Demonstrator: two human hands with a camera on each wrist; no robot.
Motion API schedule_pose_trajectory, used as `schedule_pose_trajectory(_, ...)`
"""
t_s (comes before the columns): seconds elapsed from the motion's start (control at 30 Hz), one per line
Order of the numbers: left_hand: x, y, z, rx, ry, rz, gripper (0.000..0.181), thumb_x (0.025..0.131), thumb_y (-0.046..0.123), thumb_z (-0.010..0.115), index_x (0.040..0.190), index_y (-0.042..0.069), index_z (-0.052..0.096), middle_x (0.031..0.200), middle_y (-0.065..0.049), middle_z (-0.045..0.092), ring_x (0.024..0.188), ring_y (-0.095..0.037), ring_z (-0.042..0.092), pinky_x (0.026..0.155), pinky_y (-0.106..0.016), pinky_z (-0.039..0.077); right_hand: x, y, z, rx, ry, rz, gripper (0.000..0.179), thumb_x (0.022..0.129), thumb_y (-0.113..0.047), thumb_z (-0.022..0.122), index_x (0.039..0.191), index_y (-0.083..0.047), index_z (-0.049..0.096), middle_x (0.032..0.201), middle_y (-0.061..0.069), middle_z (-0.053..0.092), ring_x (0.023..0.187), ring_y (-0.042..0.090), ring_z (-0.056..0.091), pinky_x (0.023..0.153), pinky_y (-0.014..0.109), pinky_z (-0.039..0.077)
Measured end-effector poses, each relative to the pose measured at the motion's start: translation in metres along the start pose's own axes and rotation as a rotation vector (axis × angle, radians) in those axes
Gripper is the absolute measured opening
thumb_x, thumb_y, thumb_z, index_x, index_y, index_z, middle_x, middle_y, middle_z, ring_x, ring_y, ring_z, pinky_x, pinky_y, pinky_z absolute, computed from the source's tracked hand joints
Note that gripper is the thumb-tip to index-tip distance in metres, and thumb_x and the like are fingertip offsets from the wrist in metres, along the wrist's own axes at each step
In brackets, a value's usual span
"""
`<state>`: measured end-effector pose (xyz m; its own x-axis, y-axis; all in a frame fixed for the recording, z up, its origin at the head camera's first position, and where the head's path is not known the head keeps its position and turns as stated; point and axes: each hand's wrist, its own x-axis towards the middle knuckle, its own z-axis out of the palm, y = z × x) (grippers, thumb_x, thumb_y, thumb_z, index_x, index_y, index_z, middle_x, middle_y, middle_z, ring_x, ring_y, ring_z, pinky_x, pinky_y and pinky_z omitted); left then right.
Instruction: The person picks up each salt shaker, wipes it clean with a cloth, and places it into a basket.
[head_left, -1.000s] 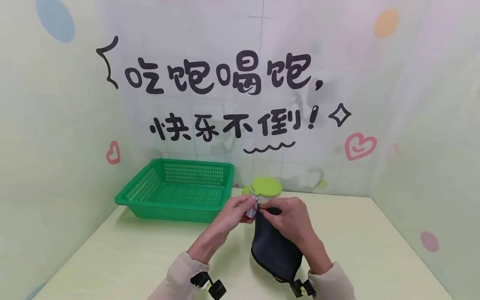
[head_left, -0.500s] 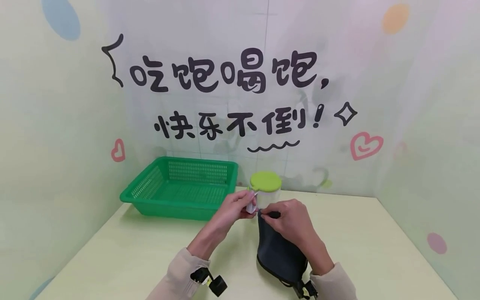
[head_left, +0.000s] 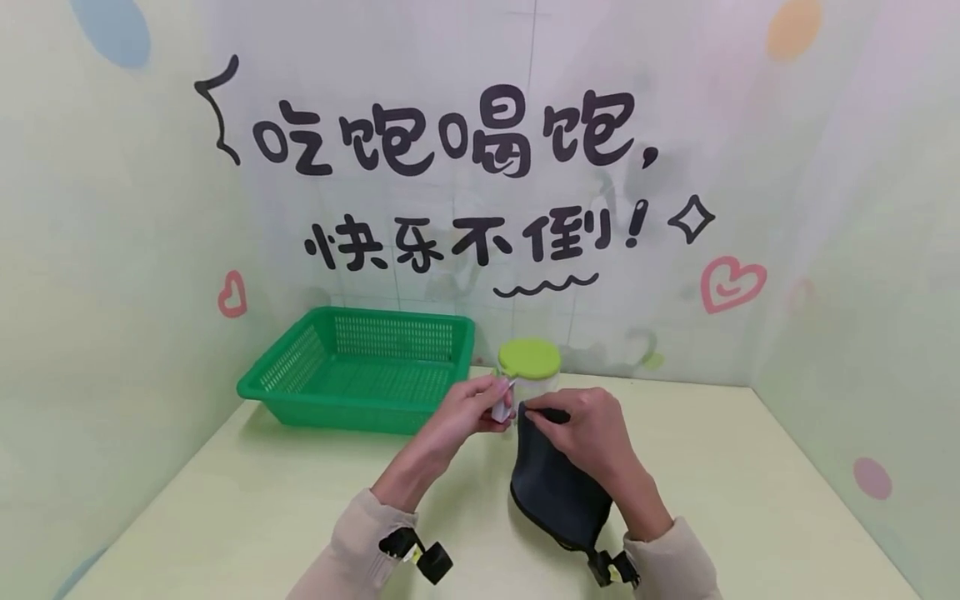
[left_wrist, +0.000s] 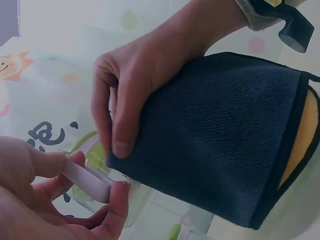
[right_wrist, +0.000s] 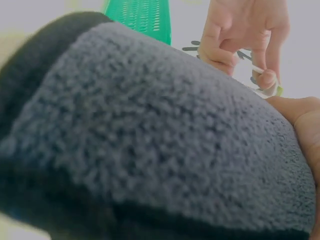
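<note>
My left hand (head_left: pixel 471 407) holds a clear jar with a bright green lid (head_left: pixel 530 358) by its pale handle (left_wrist: pixel 89 181), fingers and thumb round the handle. Just to the right, my right hand (head_left: pixel 588 429) pinches the corner of a dark navy cloth (head_left: pixel 558 483) between thumb and fingers. The fuzzy cloth hangs down below that hand, close in front of the jar, and hides part of the jar's body. Its orange reverse side (left_wrist: pixel 302 145) shows along one dark-bound edge in the left wrist view. In the right wrist view the cloth fills most of the frame.
A green perforated basket (head_left: pixel 262 398) stands at the back left of the pale table (head_left: pixel 337 533). Another green-topped clear item (left_wrist: pixel 175 232) shows at the bottom of the left wrist view. A printed wall (head_left: pixel 645 317) closes off the back, with side walls left and right.
The head view has shifted slightly. The jar has moved a little left relative to the basket, covering more of the green item behind it. Both hands keep their holds.
</note>
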<state>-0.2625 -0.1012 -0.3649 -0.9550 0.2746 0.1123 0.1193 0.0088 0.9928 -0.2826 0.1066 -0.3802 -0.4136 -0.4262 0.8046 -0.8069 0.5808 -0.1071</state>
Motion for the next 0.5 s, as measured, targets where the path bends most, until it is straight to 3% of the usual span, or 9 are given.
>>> schedule_pose_trajectory(0.2, 0.001, 0.001, 0.001, 0.019, 0.001, -0.025, 0.033, 0.110, 0.031, 0.050, 0.095, 0.003, 0.061, 0.089, -0.003, 0.059, 0.078, -0.016, 0.061, 0.077, -0.027, 0.055, 0.008, -0.002, -0.004, 0.049, 0.068, -0.011, 0.019, 0.077, -0.012, 0.090, 0.094, -0.015, 0.085, 0.085, 0.000, 0.081, 0.076, 0.011, 0.077, 0.064, 0.027, 0.059)
schedule_pose_trajectory(0.5, 0.001, -0.001, 0.003, 0.006, -0.002, -0.038, 0.035, 0.109, 0.031, 0.051, 0.097, 0.000, 0.061, 0.088, -0.004, 0.063, 0.080, -0.015, 0.065, 0.079, -0.029, 0.056, 0.006, 0.003, -0.013, 0.069, 0.101, 0.041, 0.017, 0.077, -0.011, 0.090, 0.093, -0.015, 0.084, 0.086, -0.001, 0.081, 0.078, 0.011, 0.078, 0.068, 0.030, 0.060)
